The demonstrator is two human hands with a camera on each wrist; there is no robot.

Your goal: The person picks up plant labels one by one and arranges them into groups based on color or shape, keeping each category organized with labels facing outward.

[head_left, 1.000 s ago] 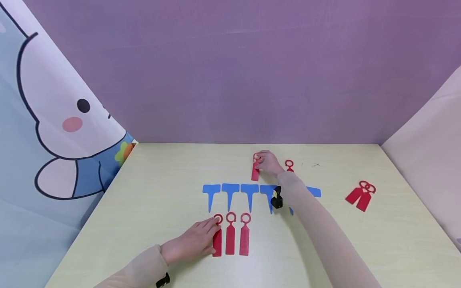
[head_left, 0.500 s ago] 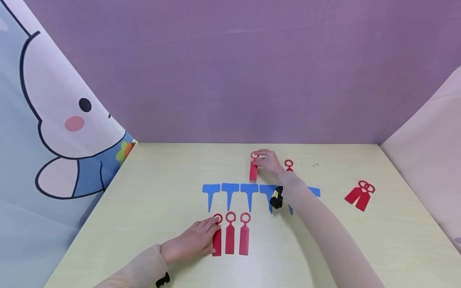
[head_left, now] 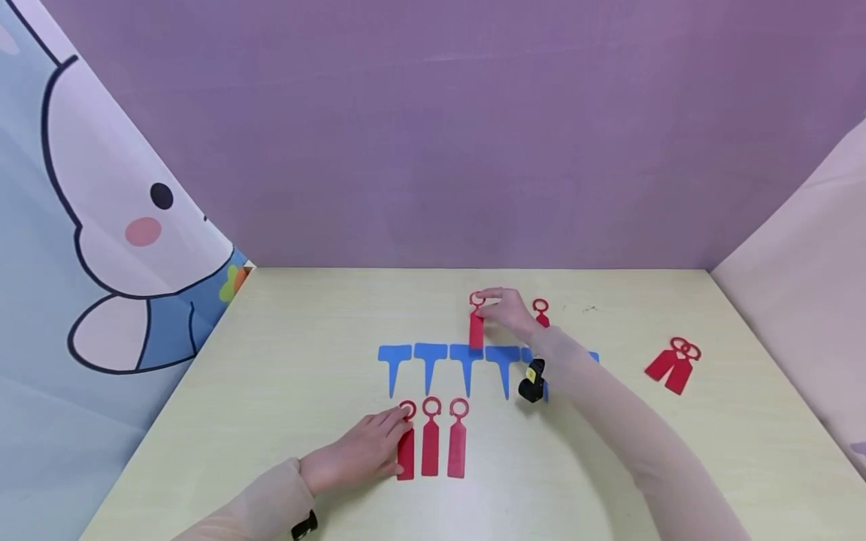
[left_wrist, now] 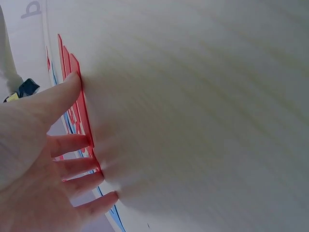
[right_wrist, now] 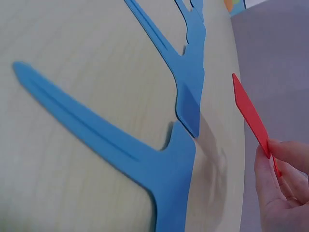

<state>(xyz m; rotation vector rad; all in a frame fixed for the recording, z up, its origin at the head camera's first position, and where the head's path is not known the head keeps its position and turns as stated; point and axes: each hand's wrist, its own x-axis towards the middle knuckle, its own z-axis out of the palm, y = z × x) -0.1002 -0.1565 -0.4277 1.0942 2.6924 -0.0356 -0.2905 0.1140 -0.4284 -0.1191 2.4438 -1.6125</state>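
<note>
My left hand (head_left: 358,448) rests on the leftmost of three upright red ring-top plant tags (head_left: 406,454), its fingers near the ring and its thumb at the lower end. In the left wrist view these fingers look fairly straight along the tag's edge (left_wrist: 85,113). At the far side, my right hand (head_left: 509,309) pinches another red tag (head_left: 476,332) between thumb and fingers. The right wrist view shows this tag (right_wrist: 252,118) lifted off the table. Below it lies a row of blue T-shaped plant labels (head_left: 431,353); the right sleeve hides part of the row's right end.
Another red tag (head_left: 540,306) lies behind the right forearm, partly covered. Two overlapping red tags (head_left: 679,378) lie at the right of the pale wooden table (head_left: 284,361). A purple backdrop (head_left: 473,150) rises at the table's far edge.
My right hand has brought its tag a little nearer, so that its lower end now overlaps a blue label in the head view. The left hand stays on its tag.
</note>
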